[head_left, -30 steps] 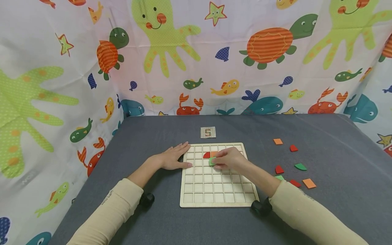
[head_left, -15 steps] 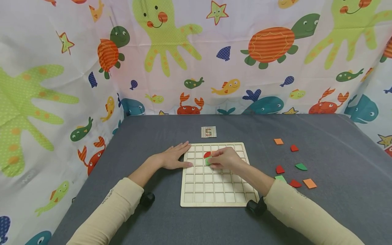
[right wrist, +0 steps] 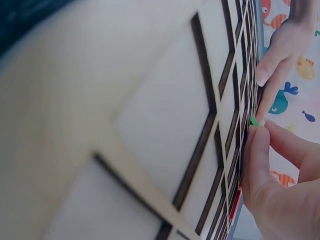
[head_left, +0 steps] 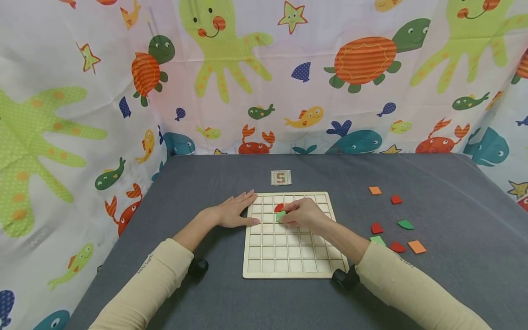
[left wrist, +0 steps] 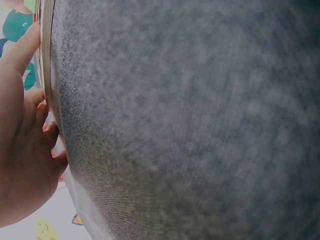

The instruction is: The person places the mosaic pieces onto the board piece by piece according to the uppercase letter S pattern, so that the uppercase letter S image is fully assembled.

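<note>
A wooden grid board (head_left: 280, 253) lies on the dark grey table. My right hand (head_left: 304, 214) pinches a light green square tile (head_left: 280, 216) over a cell in the board's upper part. In the right wrist view, the tile's green edge (right wrist: 254, 121) peeks out at the thumb and fingertip, right at the grid. Just behind it a red quarter-round tile (head_left: 279, 208) sits in a cell; the cell to its right is hidden by my fingers. My left hand (head_left: 233, 212) rests with straight fingers on the board's left edge; the left wrist view shows its fingertips along that edge.
Beyond the board lies a small card (head_left: 281, 178) printed with a gridded S. Loose tiles are scattered to the right: orange squares (head_left: 417, 247), red pieces (head_left: 377, 228), a dark green piece (head_left: 406, 224) and a light green one (head_left: 377, 240) partly behind the right forearm. A printed curtain stands behind.
My right hand has shifted slightly left with the green tile, from right of the red piece to the cell in front of it, covering an orange tile seen earlier. The left hand stays put.
</note>
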### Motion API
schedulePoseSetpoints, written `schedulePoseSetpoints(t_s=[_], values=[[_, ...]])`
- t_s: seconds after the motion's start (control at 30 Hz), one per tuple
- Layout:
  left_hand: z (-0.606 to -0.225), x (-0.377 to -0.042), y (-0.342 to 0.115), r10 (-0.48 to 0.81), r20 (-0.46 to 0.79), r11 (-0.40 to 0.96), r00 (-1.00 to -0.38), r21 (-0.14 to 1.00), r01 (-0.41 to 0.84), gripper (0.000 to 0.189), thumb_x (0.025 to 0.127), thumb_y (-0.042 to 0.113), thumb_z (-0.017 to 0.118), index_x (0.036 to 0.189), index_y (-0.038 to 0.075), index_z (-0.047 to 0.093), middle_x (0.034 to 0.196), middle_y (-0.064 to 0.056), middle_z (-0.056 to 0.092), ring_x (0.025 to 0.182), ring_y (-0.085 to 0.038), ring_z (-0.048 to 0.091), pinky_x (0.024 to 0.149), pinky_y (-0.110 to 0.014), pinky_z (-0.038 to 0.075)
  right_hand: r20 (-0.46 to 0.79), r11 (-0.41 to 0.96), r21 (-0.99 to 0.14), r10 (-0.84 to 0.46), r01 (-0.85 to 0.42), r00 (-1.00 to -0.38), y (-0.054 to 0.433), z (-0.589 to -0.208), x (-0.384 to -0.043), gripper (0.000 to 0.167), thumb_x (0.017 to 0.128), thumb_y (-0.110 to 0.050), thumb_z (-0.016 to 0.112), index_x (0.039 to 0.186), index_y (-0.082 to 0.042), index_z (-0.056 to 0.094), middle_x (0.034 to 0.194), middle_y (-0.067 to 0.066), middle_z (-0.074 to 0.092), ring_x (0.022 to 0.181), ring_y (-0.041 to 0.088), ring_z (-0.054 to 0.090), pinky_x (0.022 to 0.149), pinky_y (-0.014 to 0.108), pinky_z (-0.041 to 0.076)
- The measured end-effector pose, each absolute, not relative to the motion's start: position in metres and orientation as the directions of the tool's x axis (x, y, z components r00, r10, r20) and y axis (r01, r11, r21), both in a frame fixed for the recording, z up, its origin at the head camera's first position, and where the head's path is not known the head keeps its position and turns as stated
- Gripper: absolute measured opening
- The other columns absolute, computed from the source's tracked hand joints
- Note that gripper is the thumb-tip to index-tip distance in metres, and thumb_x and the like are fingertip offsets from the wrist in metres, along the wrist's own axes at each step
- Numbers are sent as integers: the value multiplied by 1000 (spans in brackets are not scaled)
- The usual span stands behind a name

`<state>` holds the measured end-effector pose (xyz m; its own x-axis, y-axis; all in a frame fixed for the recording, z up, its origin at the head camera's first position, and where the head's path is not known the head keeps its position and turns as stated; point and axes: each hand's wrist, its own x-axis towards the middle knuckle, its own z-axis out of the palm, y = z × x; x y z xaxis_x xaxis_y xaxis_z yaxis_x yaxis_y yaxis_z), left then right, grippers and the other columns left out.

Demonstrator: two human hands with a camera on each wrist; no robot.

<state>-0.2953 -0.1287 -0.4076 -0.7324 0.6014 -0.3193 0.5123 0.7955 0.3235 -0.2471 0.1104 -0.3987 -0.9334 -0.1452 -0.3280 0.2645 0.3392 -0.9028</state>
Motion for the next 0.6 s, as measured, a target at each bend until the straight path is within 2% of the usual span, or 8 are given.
schedulePoseSetpoints(t_s=[0.1, 0.3, 0.6], values=[[-406, -295, -130, 610, -319, 788, -725, 337, 515, 90, 92, 62, 46, 155, 11, 7, 159, -6, 0, 144, -25, 0, 113, -49, 4, -309, 365, -900, -148, 239, -939, 111, -399, -247, 36, 79, 2, 75, 113, 8, 64, 124, 18, 58, 84, 18, 67, 75, 31, 55], [-405, -294, -130, 611, -322, 788, -723, 338, 515, 91, 92, 64, 45, 155, 11, 6, 159, -7, 0, 144, -25, 0, 113, -49, 4, -300, 390, -892, -131, 230, -945, 109, -398, -247, 37, 77, 4, 76, 112, 8, 64, 106, 17, 61, 79, 17, 67, 72, 30, 55], [-406, -295, -129, 600, -324, 796, -731, 330, 507, 88, 92, 60, 48, 155, 13, 7, 159, -5, 1, 144, -24, 1, 113, -50, 5, -281, 453, -868, -108, 205, -953, 105, -398, -246, 31, 77, 3, 76, 106, 6, 66, 89, 14, 61, 72, 17, 67, 65, 28, 56]])
